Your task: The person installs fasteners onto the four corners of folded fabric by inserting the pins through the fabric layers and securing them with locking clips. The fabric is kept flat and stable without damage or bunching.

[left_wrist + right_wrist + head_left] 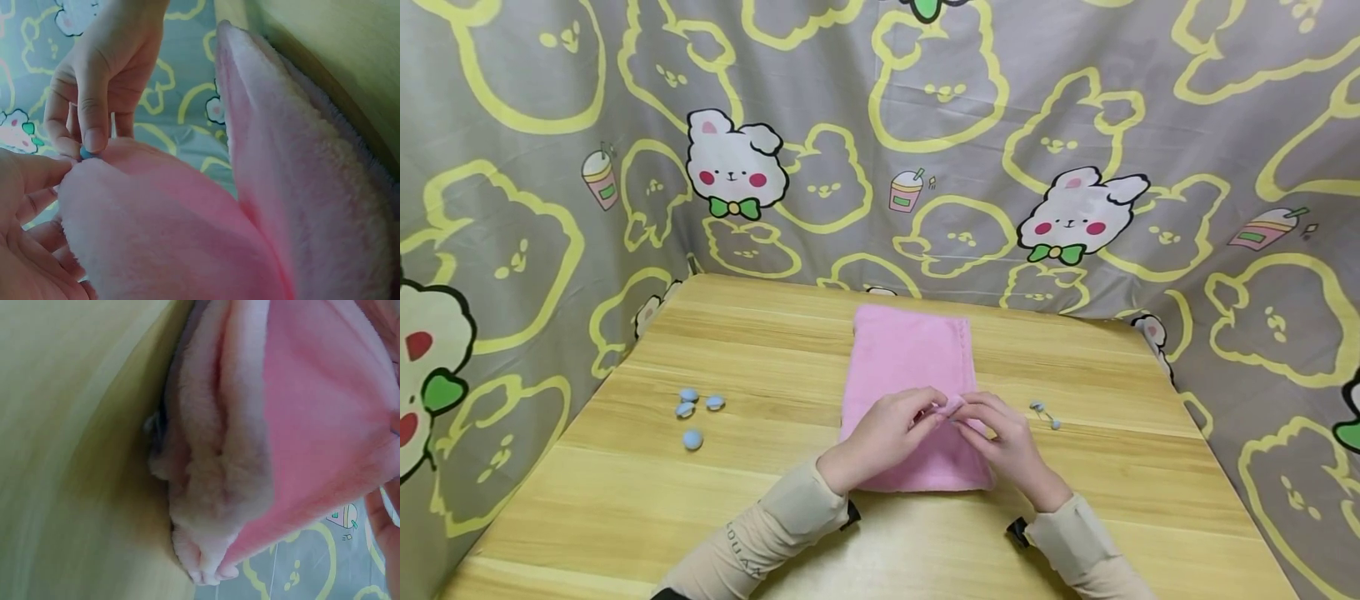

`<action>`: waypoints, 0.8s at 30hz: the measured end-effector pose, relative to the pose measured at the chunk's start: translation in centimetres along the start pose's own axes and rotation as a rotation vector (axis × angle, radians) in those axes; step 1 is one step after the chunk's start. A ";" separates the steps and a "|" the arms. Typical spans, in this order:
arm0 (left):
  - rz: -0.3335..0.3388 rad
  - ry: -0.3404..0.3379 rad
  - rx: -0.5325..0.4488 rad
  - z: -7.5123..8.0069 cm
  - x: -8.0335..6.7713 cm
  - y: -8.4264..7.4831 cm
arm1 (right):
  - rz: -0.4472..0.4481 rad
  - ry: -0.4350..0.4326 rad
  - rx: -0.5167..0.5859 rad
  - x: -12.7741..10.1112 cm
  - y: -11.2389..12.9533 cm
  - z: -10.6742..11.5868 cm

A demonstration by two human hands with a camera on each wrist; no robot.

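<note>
Your left hand (pixel 883 433) and right hand (pixel 1000 437) pinch together a raised fold of the soft, light, floppy pink towel (pixel 910 354), best gripped at its edge.

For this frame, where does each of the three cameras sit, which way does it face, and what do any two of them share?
Head: worn on the head, facing forward and down at the wooden table; shows both forearms, the left hand and right hand pinching the folded pink fleece towel.
Left wrist: low beside the towel; shows the left palm and the right hand pinching a small blue piece.
Right wrist: close against the towel's folded edge; only a sliver of hand at the frame's right edge.
Shared: all three show the pink towel.
</note>
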State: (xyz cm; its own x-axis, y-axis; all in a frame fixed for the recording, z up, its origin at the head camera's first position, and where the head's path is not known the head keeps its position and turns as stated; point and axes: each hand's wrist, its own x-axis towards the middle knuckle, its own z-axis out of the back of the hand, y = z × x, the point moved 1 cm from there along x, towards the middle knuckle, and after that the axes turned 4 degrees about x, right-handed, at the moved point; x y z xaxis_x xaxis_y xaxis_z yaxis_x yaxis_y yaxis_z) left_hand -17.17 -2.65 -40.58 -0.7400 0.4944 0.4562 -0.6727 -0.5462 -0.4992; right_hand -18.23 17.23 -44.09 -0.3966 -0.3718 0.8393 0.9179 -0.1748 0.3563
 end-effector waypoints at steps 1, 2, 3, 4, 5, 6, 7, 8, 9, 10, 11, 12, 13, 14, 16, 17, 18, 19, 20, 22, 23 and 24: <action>-0.011 0.002 0.009 0.0 0.0 0.0 | 0.011 -0.006 -0.012 -0.1 0.0 0.0; -0.020 0.006 0.021 0.0 0.0 -0.1 | 0.016 -0.012 -0.020 -0.1 -0.1 0.0; -0.029 0.009 0.031 0.0 0.0 -0.1 | 0.020 -0.019 -0.032 -0.1 -0.1 0.0; -0.037 0.014 0.041 0.1 0.0 -0.1 | 0.017 -0.022 -0.040 -0.2 -0.1 0.0; -0.044 0.020 0.054 0.1 0.0 -0.2 | 0.011 -0.027 -0.050 -0.2 -0.1 -0.1; -0.049 0.026 0.068 0.2 0.0 -0.2 | 0.004 -0.030 -0.060 -0.2 -0.1 -0.1; -0.056 0.033 0.079 0.3 -0.1 -0.3 | -0.003 -0.033 -0.073 -0.2 -0.1 -0.1; -0.061 0.041 0.089 0.5 -0.1 -0.3 | -0.005 -0.034 -0.078 -0.2 -0.1 -0.1; -0.064 0.050 0.093 0.7 -0.1 -0.4 | -0.003 -0.034 -0.084 -0.2 -0.1 -0.1; -0.063 0.061 0.094 0.9 -0.1 -0.4 | 0.000 -0.030 -0.083 -0.1 -0.1 -0.1; -0.056 0.077 0.090 1.3 -0.1 -0.4 | 0.006 -0.027 -0.084 -0.2 -0.2 -0.1; -0.045 0.093 0.084 1.6 -0.2 -0.5 | 0.012 -0.022 -0.083 -0.2 -0.2 -0.1; -0.033 0.111 0.079 2.0 -0.2 -0.4 | 0.018 -0.017 -0.082 -0.2 -0.2 0.0; -0.021 0.126 0.073 2.5 -0.2 -0.4 | 0.024 -0.012 -0.078 -0.2 -0.2 0.0; 0.001 0.155 0.083 3.6 -0.1 -0.1 | 0.026 -0.006 -0.074 -0.1 -0.2 0.1; 0.010 0.169 0.091 4.2 0.0 0.2 | 0.027 -0.004 -0.074 -0.1 -0.2 0.1; 0.018 0.181 0.103 4.8 0.0 0.5 | 0.028 -0.004 -0.075 -0.1 -0.2 0.1; 0.028 0.192 0.117 5.6 0.1 0.9 | 0.030 -0.002 -0.074 0.0 -0.1 0.2; 0.040 0.203 0.131 6.4 0.1 1.4 | 0.032 0.000 -0.074 0.0 -0.1 0.2; 0.086 0.230 0.152 8.1 -0.1 2.5 | 0.035 0.003 -0.072 0.1 -0.1 0.3; 0.110 0.242 0.158 9.0 -0.2 3.2 | 0.036 0.005 -0.069 0.1 -0.1 0.3; 0.142 0.255 0.164 9.9 -0.4 3.8 | 0.037 0.006 -0.068 0.1 -0.1 0.3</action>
State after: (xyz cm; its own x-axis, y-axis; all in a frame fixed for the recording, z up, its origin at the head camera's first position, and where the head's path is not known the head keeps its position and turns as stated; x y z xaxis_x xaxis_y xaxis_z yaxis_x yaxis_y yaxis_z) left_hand -19.39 -11.63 -35.40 -0.8168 0.5477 0.1813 -0.5690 -0.7129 -0.4100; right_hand -18.34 17.45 -43.88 -0.3627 -0.3848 0.8487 0.9289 -0.2219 0.2964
